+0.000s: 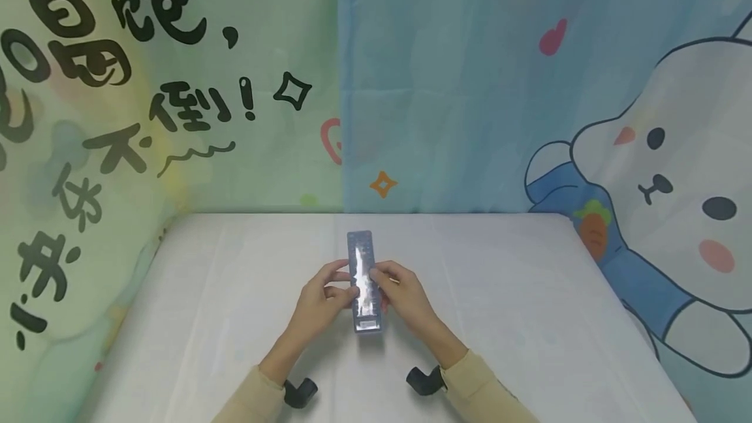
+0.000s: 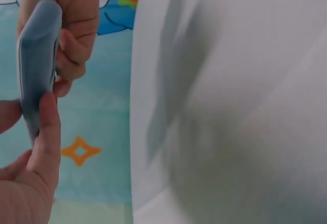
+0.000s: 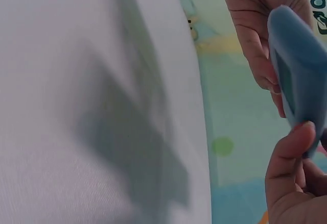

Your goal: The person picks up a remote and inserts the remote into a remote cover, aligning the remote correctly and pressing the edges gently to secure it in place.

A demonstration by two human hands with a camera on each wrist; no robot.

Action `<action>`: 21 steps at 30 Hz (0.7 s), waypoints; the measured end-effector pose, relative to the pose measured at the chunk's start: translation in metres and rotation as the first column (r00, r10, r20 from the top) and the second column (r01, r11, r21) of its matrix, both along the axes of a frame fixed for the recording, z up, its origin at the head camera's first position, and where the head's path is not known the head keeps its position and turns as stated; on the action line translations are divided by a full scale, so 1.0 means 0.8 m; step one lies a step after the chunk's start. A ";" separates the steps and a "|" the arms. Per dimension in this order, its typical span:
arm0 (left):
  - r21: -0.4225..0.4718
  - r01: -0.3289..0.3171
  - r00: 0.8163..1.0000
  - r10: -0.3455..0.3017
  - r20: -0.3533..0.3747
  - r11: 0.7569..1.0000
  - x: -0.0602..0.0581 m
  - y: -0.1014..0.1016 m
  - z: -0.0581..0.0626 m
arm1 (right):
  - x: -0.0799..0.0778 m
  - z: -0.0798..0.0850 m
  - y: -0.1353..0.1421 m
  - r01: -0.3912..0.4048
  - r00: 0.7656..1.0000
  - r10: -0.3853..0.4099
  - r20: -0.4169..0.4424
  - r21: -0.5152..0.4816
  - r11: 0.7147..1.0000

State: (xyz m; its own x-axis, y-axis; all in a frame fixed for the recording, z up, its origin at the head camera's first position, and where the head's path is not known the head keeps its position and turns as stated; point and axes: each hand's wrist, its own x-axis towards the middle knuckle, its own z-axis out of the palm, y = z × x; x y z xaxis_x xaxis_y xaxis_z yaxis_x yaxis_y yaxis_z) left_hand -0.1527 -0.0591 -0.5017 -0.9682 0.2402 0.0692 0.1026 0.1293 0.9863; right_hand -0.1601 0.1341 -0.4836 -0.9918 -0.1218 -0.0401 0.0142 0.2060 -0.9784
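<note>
A long, narrow blue-grey case point(image 1: 364, 266) with a shiny face is held up over the white table, its length pointing away from me. A small pale label shows at its near end. My left hand point(image 1: 319, 302) pinches its left edge, thumb on the upper face. On the opposite edge, my right hand point(image 1: 407, 294) grips it the same way, thumb on top. The left wrist view shows the case point(image 2: 38, 60) edge-on between fingers and thumb. Its rounded end and smooth blue underside point(image 3: 306, 55) appear in the right wrist view.
The white-covered table point(image 1: 235, 266) spreads around both hands. Printed curtains point(image 1: 435, 96) stand behind it and along its sides. A black curved piece point(image 1: 301, 393) juts from the left sleeve, and another point(image 1: 424, 381) from the right.
</note>
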 end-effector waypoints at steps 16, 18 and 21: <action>-0.188 -0.075 0.995 0.086 0.051 0.979 -0.046 0.010 -0.021 | -0.036 -0.016 -0.011 0.059 0.998 -0.050 -0.037 0.306 0.950; -0.207 -0.067 0.995 0.082 0.062 0.976 -0.053 0.010 -0.024 | -0.043 -0.022 -0.012 0.059 0.998 -0.051 -0.035 0.320 0.946; -0.246 -0.054 0.993 0.078 0.092 0.968 -0.060 0.010 -0.028 | -0.051 -0.030 -0.013 0.046 0.999 -0.045 -0.010 0.330 0.943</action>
